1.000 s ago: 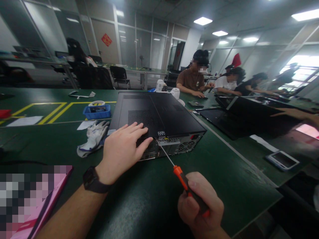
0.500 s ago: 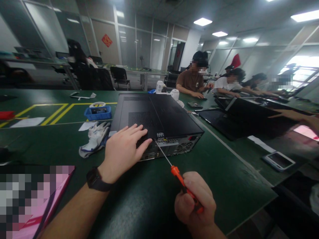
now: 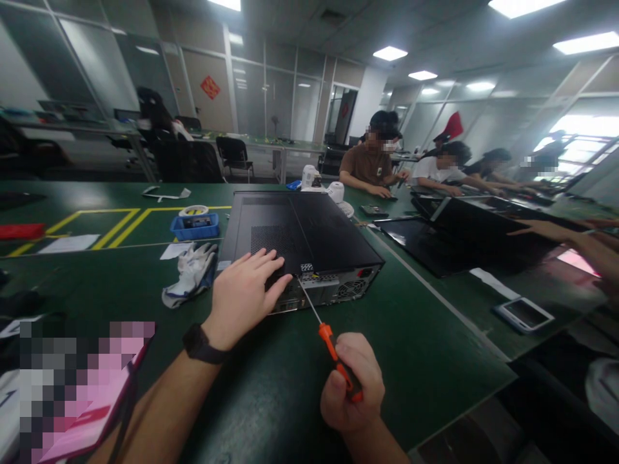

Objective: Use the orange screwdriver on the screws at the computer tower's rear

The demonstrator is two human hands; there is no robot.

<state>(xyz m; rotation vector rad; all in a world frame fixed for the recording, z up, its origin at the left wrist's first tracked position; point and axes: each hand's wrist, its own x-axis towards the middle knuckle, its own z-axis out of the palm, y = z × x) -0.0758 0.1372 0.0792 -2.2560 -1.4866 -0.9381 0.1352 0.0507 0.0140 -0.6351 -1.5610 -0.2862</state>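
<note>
A black computer case lies flat on the green table, its metal rear side with a fan grille toward me. My left hand, a dark watch on its wrist, rests with spread fingers on the near left part of the case's top. In my right hand is a screwdriver with an orange and black handle, fingers wrapped round it. The long shaft points up and left, and its tip meets the rear upper edge of the case just right of my left thumb. What exactly the tip touches is too small to make out.
Left of the case are grey-white gloves, a blue bin and a tape roll. At right lie black panels, a phone-like device and another person's hand. Several people sit farther back.
The view has shifted slightly. My right hand and the screwdriver appear a little farther left, the tip still at the same edge. My left hand stays on the case.
</note>
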